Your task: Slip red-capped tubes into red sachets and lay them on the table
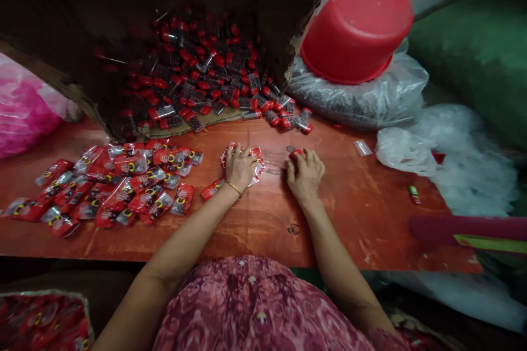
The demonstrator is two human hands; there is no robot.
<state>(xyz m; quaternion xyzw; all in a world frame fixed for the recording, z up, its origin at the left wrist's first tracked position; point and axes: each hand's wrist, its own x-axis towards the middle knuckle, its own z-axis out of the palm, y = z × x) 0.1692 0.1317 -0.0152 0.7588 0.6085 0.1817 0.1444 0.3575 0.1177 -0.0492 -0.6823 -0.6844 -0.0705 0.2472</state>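
Glossy red packets [258,154] lie under the spread left hand [240,167]; right hand [305,174] pinches a red cap [295,152].

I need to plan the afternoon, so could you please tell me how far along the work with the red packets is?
Seemingly done: a spread of red packets lies on the left of the table. In hand: the left hand rests on a few packets, and the right hand touches a red-capped piece. Left: a large heap of loose pieces in the cardboard box.
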